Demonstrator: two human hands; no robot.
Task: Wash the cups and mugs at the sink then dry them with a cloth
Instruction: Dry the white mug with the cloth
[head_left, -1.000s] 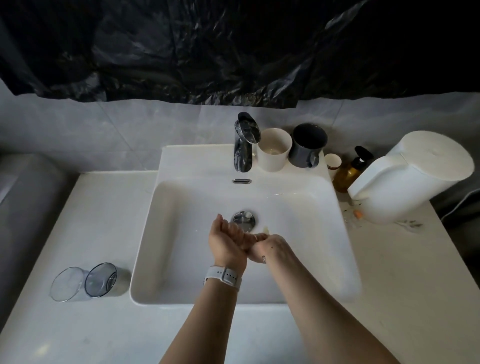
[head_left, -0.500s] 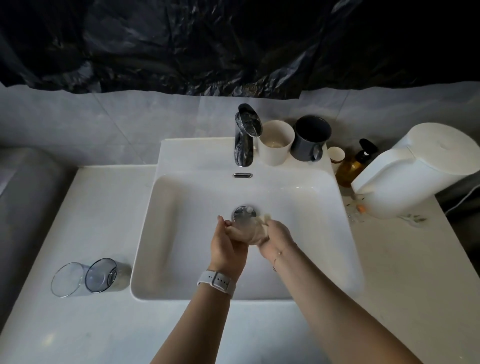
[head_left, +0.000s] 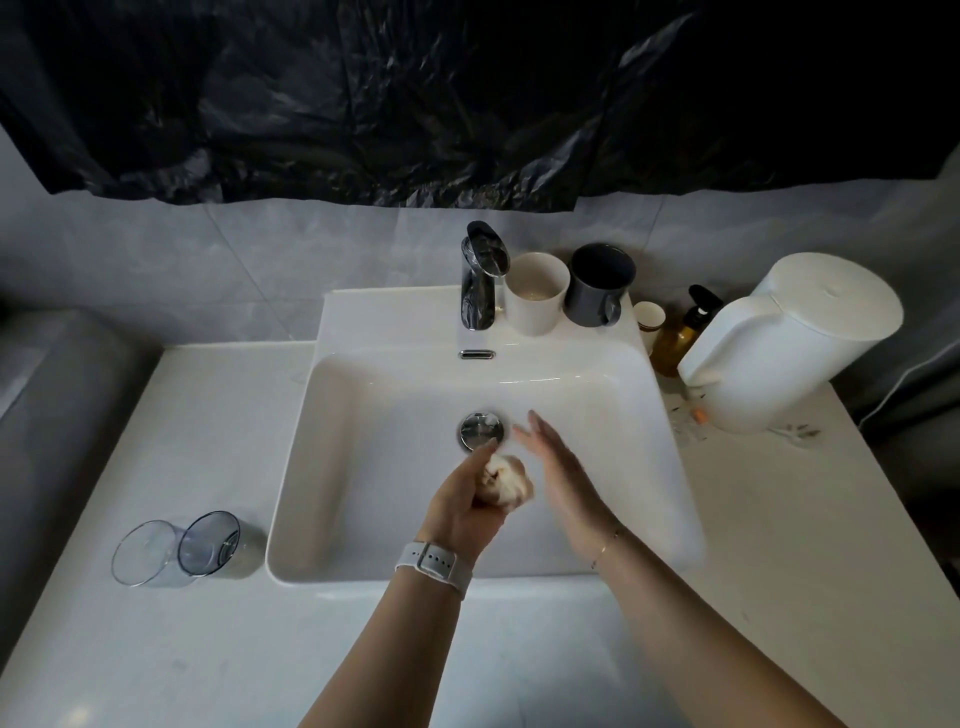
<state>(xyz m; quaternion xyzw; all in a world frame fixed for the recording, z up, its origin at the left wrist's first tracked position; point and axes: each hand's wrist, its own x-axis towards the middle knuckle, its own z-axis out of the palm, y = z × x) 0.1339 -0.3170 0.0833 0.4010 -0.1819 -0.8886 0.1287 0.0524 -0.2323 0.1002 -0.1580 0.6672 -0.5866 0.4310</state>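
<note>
The left hand (head_left: 467, 499) is curled round a small pale crumpled wad (head_left: 506, 480), perhaps a cloth or sponge, though blur makes it hard to tell which. The right hand (head_left: 558, 467) is released, fingers straight and together, pointing toward eleven o'clock; it lies just beside the wad at its three o'clock and touches nothing that can be made out. Both hands hang over the bowl of the white sink (head_left: 363, 467), just below the chrome drain (head_left: 481, 429).

On the sink's back ledge, at twelve o'clock from the hands, stands the chrome tap (head_left: 480, 275), with a white cup (head_left: 535, 293) touching it on the right and a dark grey mug (head_left: 600, 286) beside that. Two clear glasses (head_left: 176, 551) lie on their sides on the white table (head_left: 156, 415) at nine o'clock of the sink, close against each other. At two o'clock sit a small paper cup (head_left: 649, 317), an amber pump bottle (head_left: 680, 332) and a large white kettle-like container (head_left: 789, 343). Grey tiles back the wall, with black plastic sheeting (head_left: 415, 93) hung above.

Both forearms reach in from six o'clock; the left wrist wears a white watch (head_left: 434, 564), the right a thin bracelet (head_left: 605, 545).
</note>
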